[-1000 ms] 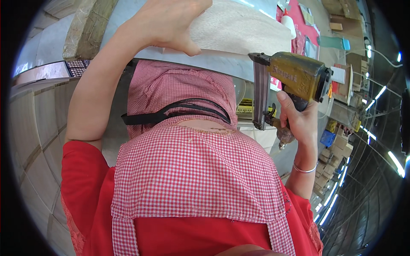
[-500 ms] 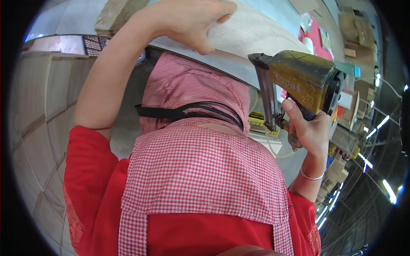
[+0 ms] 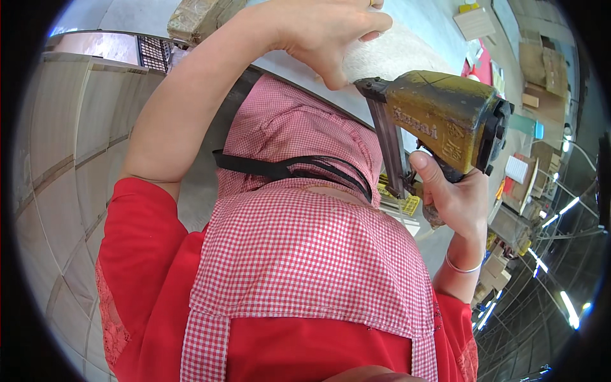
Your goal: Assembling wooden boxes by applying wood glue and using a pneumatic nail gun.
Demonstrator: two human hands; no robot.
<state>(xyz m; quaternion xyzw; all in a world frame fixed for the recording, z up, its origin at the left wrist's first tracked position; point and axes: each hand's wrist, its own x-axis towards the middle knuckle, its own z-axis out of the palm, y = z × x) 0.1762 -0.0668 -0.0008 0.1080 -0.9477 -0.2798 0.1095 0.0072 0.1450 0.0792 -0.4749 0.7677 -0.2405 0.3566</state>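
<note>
My right hand [image 3: 459,198] is wrapped round the handle of a worn yellow and black pneumatic staple gun [image 3: 439,105]. The thumb lies along the near side of the handle, and the gun's dark nose points left over the edge of the work table. My left hand [image 3: 324,38] rests palm down on a soft whitish sheet [image 3: 407,54] on the table, thumb and fingers apart. Its thumb tip is right beside the gun's nose. Some fingertips are cut off at the top of the view.
A taped brown package [image 3: 197,19] and a dark plastic crate [image 3: 154,54] are at the upper left. Pink material [image 3: 485,63] lies on the table at the right. Cardboard boxes [image 3: 544,70] stand beyond it. A yellow crate [image 3: 410,205] sits below the table.
My left hand has shifted to the right in the view, bringing its thumb closer to the staple gun's nose. The gun has moved slightly left and the view has tilted a little.
</note>
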